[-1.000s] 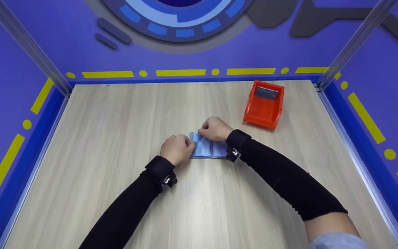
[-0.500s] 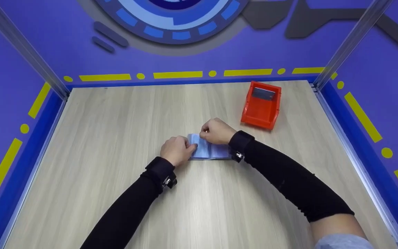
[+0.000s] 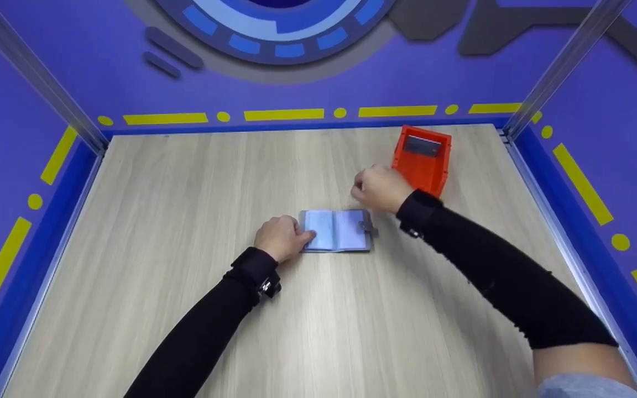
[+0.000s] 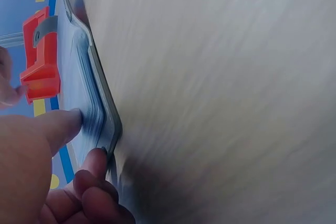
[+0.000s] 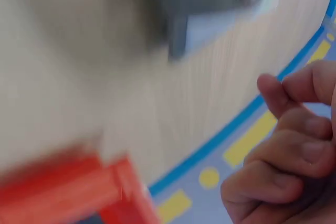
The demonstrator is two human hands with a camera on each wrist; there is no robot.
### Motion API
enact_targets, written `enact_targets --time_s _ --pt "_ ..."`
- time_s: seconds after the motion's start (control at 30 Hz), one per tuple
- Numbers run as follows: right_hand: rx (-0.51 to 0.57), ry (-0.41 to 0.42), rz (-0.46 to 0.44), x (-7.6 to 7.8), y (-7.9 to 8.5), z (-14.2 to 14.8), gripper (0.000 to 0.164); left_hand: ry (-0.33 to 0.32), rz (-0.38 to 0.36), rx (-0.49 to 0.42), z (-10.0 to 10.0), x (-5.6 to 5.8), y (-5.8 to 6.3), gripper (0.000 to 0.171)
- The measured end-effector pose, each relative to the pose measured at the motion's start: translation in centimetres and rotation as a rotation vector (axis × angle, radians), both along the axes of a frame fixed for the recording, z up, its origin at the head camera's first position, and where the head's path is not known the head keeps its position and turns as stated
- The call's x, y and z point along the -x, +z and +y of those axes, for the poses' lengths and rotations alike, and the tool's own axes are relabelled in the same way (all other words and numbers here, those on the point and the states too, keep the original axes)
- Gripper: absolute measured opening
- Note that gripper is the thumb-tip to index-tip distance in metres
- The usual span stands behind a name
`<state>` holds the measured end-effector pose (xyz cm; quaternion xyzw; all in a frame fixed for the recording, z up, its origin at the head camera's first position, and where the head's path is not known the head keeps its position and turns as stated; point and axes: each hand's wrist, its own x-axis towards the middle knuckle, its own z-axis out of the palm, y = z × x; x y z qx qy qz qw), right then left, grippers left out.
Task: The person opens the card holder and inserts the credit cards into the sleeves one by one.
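The left hand (image 3: 281, 239) pinched the left edge of the open booklet (image 3: 347, 231); the right hand (image 3: 383, 188), fingers (image 5: 254, 183) curled together, hung near the red bin (image 3: 426, 168).

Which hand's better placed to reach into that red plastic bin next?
Probably the right hand: it looks empty and is nearer the red plastic bin, while the left hand grips the open grey-covered booklet with bluish pages.
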<state>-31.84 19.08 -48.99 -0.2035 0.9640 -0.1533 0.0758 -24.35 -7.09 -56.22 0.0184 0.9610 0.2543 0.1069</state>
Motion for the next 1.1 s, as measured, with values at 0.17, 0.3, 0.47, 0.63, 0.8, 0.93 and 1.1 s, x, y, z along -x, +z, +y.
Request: enact_targets --time_s 0.17,0.3,0.47,0.63,0.8,0.93,1.1 --pt "0.063 -0.146 0.099 2.4 2.5 4.1 0.028 0.008 -0.007 0.002 0.0 0.1 -0.1 0.046" --pt "0.058 -0.245 0.201 4.5 3.0 7.7 0.028 0.007 -0.008 -0.007 0.1 0.1 -0.1 0.045" --pt "-0.040 -0.366 0.199 6.4 2.1 11.7 0.027 0.001 0.010 -0.027 0.1 -0.1 0.1 0.043" --pt "-0.100 -0.454 0.217 7.6 0.3 14.7 0.028 -0.012 0.024 -0.050 -0.2 0.2 -1.2 0.045" --pt "-0.127 -0.483 0.249 8.6 -0.9 15.9 0.032 0.005 -0.005 -0.054 0.1 0.0 -0.5 0.044" --pt "-0.156 -0.503 0.267 9.4 -1.8 16.0 0.045 0.003 -0.006 -0.050 0.0 0.1 -0.5 0.044" --pt "-0.209 -0.530 0.239 10.1 -2.5 16.0 0.065 -0.006 0.000 -0.040 -0.1 -0.1 -0.2 0.044"
